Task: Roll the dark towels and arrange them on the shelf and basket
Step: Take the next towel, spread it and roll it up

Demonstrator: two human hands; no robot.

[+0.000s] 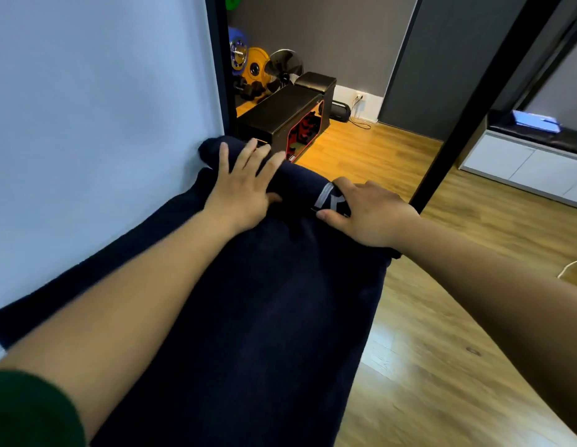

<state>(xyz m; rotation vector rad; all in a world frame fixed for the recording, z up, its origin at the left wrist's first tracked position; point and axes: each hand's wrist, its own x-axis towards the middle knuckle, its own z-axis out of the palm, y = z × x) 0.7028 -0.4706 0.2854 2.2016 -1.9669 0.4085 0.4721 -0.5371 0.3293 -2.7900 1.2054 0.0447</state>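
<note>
A dark navy towel (264, 317) lies stretched out lengthwise in front of me, against a pale wall. Its far end is rolled into a thick roll (300, 179) with a grey logo showing near the right end. My left hand (245, 185) lies flat on the roll's left part, fingers straight and spread, thumb at the near side. My right hand (367, 211) rests on the right end of the roll beside the logo, fingers curved over it and thumb along its near edge. The surface under the towel is hidden.
A black post (474, 101) rises just right of the roll. Beyond the towel stand a black box (280, 117), a fan and coloured weight plates (254, 66). Wooden floor (442, 317) lies to the right, with a white cabinet (522, 162) at far right.
</note>
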